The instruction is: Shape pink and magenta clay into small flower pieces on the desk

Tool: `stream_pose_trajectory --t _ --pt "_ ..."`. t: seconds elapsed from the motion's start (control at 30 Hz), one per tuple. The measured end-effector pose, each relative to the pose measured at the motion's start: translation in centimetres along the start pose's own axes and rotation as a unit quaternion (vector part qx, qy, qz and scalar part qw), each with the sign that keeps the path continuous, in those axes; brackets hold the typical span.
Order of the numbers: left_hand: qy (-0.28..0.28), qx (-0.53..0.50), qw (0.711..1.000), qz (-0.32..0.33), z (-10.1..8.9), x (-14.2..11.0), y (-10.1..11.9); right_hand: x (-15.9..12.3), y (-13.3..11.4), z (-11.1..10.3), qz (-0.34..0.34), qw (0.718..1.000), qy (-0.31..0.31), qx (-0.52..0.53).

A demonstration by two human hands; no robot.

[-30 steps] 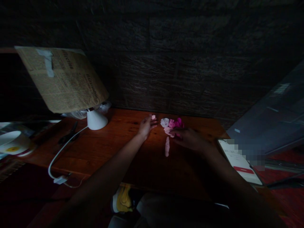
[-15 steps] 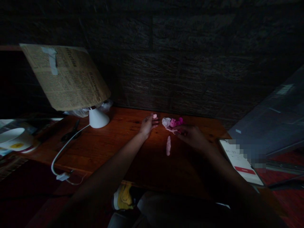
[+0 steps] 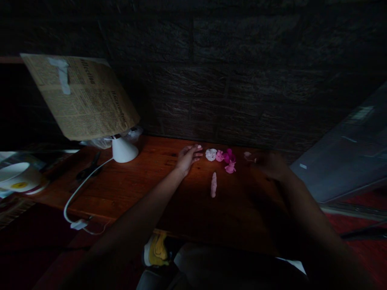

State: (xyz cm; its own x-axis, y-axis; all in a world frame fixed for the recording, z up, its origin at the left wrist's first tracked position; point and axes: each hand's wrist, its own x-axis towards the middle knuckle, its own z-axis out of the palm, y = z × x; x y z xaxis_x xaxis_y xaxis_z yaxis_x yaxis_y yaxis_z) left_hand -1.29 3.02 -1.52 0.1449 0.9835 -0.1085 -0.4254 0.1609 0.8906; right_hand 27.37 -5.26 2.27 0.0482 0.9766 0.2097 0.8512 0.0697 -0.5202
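On the wooden table (image 3: 193,201), a row of small clay-like shapes lies near the wall: a white one (image 3: 211,154), a pink one (image 3: 219,156) and a magenta flower-like one (image 3: 229,155), with another pink shape (image 3: 230,168) just in front. Nearer me lies a pale pink, lumpy clay roll (image 3: 213,185). My left hand (image 3: 186,159), left of the row, pinches a small pale pink clay piece (image 3: 199,146). Farther right, my right hand (image 3: 273,165) is dark and blurred, its fingers closed at a thin pale pink clay piece (image 3: 247,154).
A lamp with a newsprint shade (image 3: 81,98) and white base (image 3: 124,150) stands left, its cord (image 3: 71,199) hanging over the front edge. Dark scissors (image 3: 90,167) and a white bowl (image 3: 19,177) are farther left. A dark brick wall (image 3: 193,80) borders the back.
My right hand has moved right, away from the row, along with the pale pink piece, uncovering the magenta and pink shapes. The lit-screen device at the right no longer shows. My left hand has barely moved.
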Motion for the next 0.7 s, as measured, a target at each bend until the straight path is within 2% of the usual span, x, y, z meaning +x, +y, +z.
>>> stream_pose_trajectory --t 0.07,0.13,0.2,0.27,0.33,0.4,0.43,0.5,0.53,0.63,0.7 --pt "0.001 -0.003 1.000 0.007 0.0 0.0 0.0 0.2 0.2 0.5 -0.005 0.998 -0.022 -0.061" --pt "-0.002 -0.002 1.000 0.018 0.0 0.0 0.0 0.2 0.1 0.8 -0.017 0.996 -0.059 -0.063" --pt "-0.007 0.001 0.999 0.031 -0.1 0.0 0.0 0.1 -0.3 0.9 -0.031 0.996 -0.064 -0.048" --pt "-0.014 0.009 0.999 0.049 0.0 0.0 0.0 -0.2 -1.0 0.9 -0.036 0.999 -0.018 -0.025" --pt "-0.033 0.027 0.997 0.070 0.1 -0.2 0.0 -0.6 -2.1 1.3 -0.033 0.997 0.059 0.019" --pt "-0.086 0.057 0.991 0.085 0.3 -0.7 -0.1 -1.2 -3.7 2.2 -0.045 0.989 0.112 0.082" --pt "-0.124 0.076 0.985 0.089 0.4 -1.0 -0.1 -1.6 -4.6 2.9 -0.063 0.985 0.114 0.114" --pt "-0.208 0.124 0.967 0.076 0.6 -1.7 -0.1 -2.5 -6.6 4.3 -0.122 0.978 0.080 0.151" --pt "-0.227 0.143 0.960 0.076 0.7 -2.0 -0.1 -3.0 -7.6 5.0 -0.159 0.975 0.036 0.154" --pt "-0.236 0.181 0.950 0.097 0.7 -2.6 0.1 -4.0 -9.7 6.2 -0.240 0.951 -0.094 0.170" --pt "-0.229 0.190 0.947 0.117 0.7 -2.7 0.3 -4.2 -10.2 6.6 -0.238 0.946 -0.122 0.183"
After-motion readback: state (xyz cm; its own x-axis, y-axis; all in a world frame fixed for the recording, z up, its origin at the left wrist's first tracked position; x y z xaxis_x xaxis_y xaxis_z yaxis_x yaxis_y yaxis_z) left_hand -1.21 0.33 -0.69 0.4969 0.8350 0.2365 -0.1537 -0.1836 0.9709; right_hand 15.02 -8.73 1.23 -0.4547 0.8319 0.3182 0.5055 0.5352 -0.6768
